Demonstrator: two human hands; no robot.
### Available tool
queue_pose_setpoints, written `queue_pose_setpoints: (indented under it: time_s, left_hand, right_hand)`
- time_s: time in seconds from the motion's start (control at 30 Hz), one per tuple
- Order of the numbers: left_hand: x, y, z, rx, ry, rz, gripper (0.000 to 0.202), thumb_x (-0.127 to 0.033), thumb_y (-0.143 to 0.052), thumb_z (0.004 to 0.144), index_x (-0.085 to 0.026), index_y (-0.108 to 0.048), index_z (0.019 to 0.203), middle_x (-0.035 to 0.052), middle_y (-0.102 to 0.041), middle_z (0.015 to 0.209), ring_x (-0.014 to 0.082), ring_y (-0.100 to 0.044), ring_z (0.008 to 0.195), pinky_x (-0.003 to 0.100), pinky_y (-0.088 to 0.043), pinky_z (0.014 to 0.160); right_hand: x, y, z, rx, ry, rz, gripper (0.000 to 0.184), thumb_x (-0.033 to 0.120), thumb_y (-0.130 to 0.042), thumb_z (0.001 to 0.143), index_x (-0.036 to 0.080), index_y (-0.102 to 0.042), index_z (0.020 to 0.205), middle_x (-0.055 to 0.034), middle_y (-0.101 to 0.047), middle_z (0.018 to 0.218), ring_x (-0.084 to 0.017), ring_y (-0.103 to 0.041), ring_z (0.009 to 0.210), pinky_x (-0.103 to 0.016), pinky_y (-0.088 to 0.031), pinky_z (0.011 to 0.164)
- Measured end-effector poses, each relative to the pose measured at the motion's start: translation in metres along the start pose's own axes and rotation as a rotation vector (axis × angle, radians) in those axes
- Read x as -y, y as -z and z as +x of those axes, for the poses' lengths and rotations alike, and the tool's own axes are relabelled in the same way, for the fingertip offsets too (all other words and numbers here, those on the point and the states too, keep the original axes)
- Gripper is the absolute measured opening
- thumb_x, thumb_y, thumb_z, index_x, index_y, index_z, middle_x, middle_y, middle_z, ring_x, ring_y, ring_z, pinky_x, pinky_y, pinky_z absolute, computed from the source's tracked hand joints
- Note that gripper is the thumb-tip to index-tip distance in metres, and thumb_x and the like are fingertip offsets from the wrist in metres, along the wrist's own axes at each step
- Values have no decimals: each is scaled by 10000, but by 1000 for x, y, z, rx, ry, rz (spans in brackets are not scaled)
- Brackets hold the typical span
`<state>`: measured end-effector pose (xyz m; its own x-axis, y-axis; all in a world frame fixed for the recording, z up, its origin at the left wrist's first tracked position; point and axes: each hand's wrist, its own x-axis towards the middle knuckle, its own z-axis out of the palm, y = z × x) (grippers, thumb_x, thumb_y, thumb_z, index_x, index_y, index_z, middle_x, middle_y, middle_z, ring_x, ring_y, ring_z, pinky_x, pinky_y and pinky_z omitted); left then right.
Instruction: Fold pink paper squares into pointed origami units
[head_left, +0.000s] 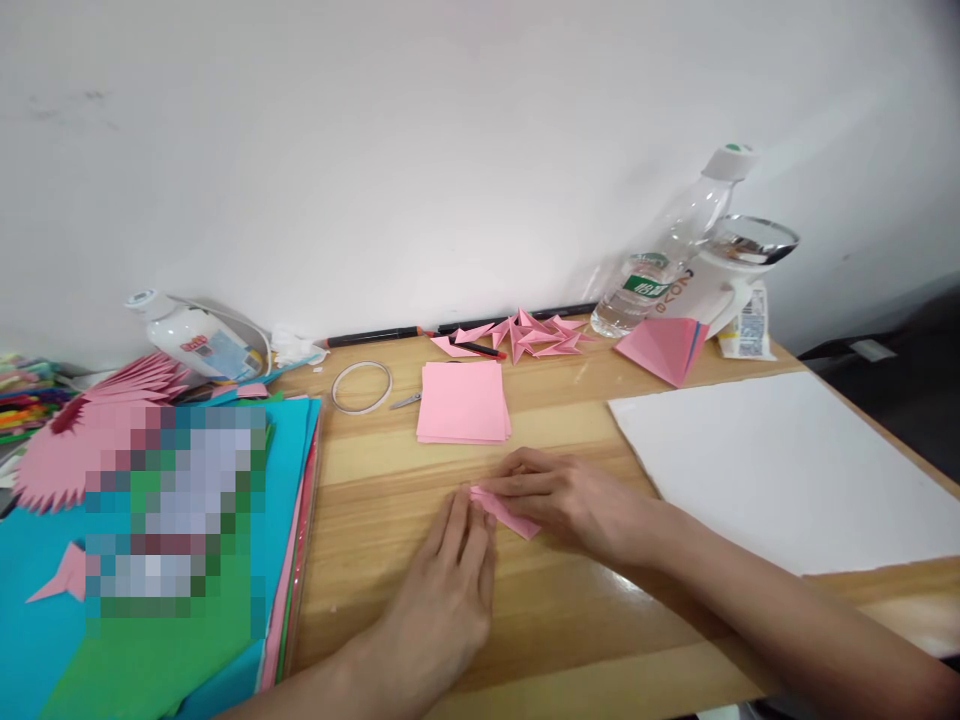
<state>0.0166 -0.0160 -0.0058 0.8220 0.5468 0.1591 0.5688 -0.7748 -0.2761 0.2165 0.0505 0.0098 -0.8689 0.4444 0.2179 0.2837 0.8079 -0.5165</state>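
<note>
A small folded piece of pink paper (514, 515) lies on the wooden table between my hands. My left hand (455, 565) presses its fingertips on the paper's left end. From the right, my right hand (574, 500) has its fingers together on the upper edge of the same paper. Parts of the paper are hidden under the fingers. Just beyond my hands sits a stack of square pink paper sheets (463, 402), with a grey metal tip (406, 402) sticking out at its left side.
Folded pink paper pieces (536, 335) and pens (375, 337) lie along the wall. A roll of tape (361, 388) is left of the stack. Coloured sheets (289, 500) cover the left side. At right are a white board (787, 480), a water bottle (660, 255) and a mug (724, 285).
</note>
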Motion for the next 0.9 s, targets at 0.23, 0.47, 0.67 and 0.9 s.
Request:
queue_pose_setpoints:
  time_s: [0.23, 0.47, 0.67, 0.9]
  left_hand:
    - [1, -3, 0, 32, 27, -62, 345, -133, -393, 816, 1, -565, 1083, 231, -586, 1135, 296, -515, 1113, 455, -297, 990]
    - [-3, -2, -1, -7, 25, 0, 375, -150, -437, 759, 8, -586, 1064, 217, -600, 1127, 313, -517, 1115, 453, -316, 995]
    - [-6, 1, -2, 12, -18, 64, 385, -150, -443, 745, 17, -599, 1054, 223, -597, 1130, 325, -519, 1115, 486, -270, 1026]
    - [-2, -2, 0, -41, 16, 20, 362, -161, -462, 760, 6, -597, 1051, 218, -611, 1114, 363, -514, 1112, 530, -234, 1024]
  right_hand:
    - [2, 1, 0, 14, -28, -24, 272, 118, -437, 872, 102, -595, 1093, -150, -625, 1122, -215, -519, 983, -354, -497, 789]
    - [-1, -2, -2, 2, -23, -29, 291, 104, -438, 869, 120, -578, 1124, -139, -617, 1140, -207, -523, 977, -352, -495, 788]
    - [-1, -1, -2, 3, -28, -22, 260, 80, -469, 843, 124, -608, 1059, -134, -621, 1134, -209, -524, 986, -344, -493, 793]
    - [0, 0, 1, 11, -4, -11, 269, 94, -450, 861, 112, -593, 1088, -145, -625, 1127, -202, -538, 969, -350, -487, 817]
